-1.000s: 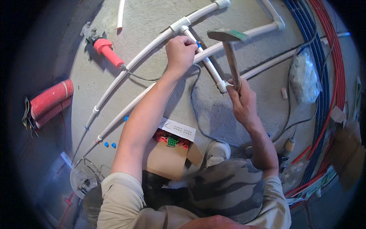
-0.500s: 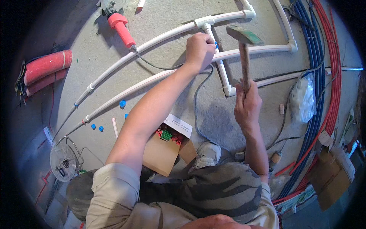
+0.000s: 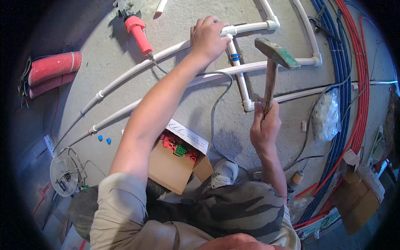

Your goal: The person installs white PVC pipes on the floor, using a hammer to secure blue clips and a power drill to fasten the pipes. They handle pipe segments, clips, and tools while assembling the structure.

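Hammer [image 3: 271, 75] has a brown wooden handle and a part-green head.

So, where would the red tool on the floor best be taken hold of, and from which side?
Probably around its red handle, from above on the person's side: it is long and slim and slants toward them, while the metal end points away. Fingers would best close short of the cord at the near end.
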A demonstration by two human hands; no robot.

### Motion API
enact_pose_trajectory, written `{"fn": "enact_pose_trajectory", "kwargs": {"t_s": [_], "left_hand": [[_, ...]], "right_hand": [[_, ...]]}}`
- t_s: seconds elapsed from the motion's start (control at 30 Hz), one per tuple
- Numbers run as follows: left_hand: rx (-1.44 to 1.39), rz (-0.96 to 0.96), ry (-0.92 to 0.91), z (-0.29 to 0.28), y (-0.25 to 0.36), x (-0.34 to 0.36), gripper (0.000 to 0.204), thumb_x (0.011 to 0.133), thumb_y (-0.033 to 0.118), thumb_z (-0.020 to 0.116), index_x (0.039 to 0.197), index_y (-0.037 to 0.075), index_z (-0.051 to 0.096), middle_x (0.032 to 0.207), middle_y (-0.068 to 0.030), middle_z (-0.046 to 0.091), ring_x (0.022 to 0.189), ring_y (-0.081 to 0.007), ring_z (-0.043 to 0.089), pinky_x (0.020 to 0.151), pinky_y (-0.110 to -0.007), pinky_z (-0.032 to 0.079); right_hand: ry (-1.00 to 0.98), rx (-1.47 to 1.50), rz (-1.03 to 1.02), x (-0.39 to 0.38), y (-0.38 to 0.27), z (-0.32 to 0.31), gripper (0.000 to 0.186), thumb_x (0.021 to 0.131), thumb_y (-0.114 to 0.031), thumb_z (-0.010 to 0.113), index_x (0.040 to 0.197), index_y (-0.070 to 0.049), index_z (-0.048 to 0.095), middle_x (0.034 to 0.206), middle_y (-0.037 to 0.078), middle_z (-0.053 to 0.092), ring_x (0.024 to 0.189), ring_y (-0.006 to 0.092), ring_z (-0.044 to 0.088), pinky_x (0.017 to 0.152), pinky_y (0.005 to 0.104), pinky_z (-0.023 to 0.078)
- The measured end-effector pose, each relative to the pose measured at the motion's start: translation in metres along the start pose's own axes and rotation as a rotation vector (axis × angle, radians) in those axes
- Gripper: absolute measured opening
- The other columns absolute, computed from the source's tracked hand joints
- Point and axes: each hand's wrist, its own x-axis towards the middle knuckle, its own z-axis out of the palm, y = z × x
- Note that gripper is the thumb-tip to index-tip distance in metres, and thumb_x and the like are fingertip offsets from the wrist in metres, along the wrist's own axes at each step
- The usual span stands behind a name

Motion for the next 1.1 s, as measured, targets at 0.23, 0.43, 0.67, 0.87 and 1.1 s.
{"fn": "enact_pose_trajectory", "kwargs": {"t_s": [0.23,0.43,0.67,0.87,1.1], "left_hand": [[-0.044,-0.025,-0.192,0.023,-0.010,-0.008,0.071,0.077,0.034,0.085,0.143,0.015,0.065,0.137,-0.0114,0.065,0.127,-0.0329,0.056,0.110,-0.043,0.047],[-0.003,-0.029,-0.191,0.019,-0.010,-0.008,0.069,0.079,0.035,0.083,0.144,0.016,0.065,0.137,-0.0091,0.064,0.130,-0.0324,0.054,0.111,-0.045,0.046],[0.019,-0.071,-0.234,0.019,-0.010,-0.006,0.069,0.079,0.034,0.084,0.144,0.018,0.065,0.136,-0.0088,0.065,0.127,-0.0312,0.056,0.110,-0.046,0.046],[0.024,-0.068,-0.212,0.018,-0.003,-0.009,0.068,0.081,0.033,0.083,0.145,0.019,0.064,0.132,-0.0073,0.065,0.126,-0.0300,0.056,0.109,-0.047,0.046],[0.029,-0.052,-0.185,0.023,-0.009,-0.018,0.070,0.080,0.035,0.082,0.146,0.020,0.063,0.136,-0.0066,0.064,0.129,-0.0299,0.054,0.108,-0.047,0.045]], "right_hand": [[-0.194,-0.162,0.152,0.041,0.022,0.016,0.020,0.105,-0.020,0.061,0.111,-0.002,0.054,0.087,0.028,0.068,0.083,0.0516,0.067,0.067,0.0561,0.051],[0.046,-0.028,-0.037,0.010,0.011,0.015,0.018,0.104,-0.015,0.062,0.115,-0.003,0.054,0.082,0.023,0.069,0.075,0.0504,0.067,0.061,0.0541,0.050],[-0.121,-0.123,0.059,0.031,0.010,0.019,0.017,0.104,-0.017,0.061,0.109,-0.001,0.055,0.087,0.029,0.067,0.082,0.0519,0.067,0.068,0.0577,0.049],[-0.044,-0.065,0.067,0.018,0.003,0.014,0.017,0.105,-0.017,0.060,0.107,-0.001,0.054,0.087,0.027,0.069,0.081,0.0522,0.067,0.066,0.0563,0.050],[-0.170,-0.267,0.127,0.041,0.006,0.017,0.022,0.106,-0.022,0.059,0.106,-0.001,0.053,0.087,0.030,0.068,0.083,0.0533,0.066,0.068,0.0606,0.049]]}}
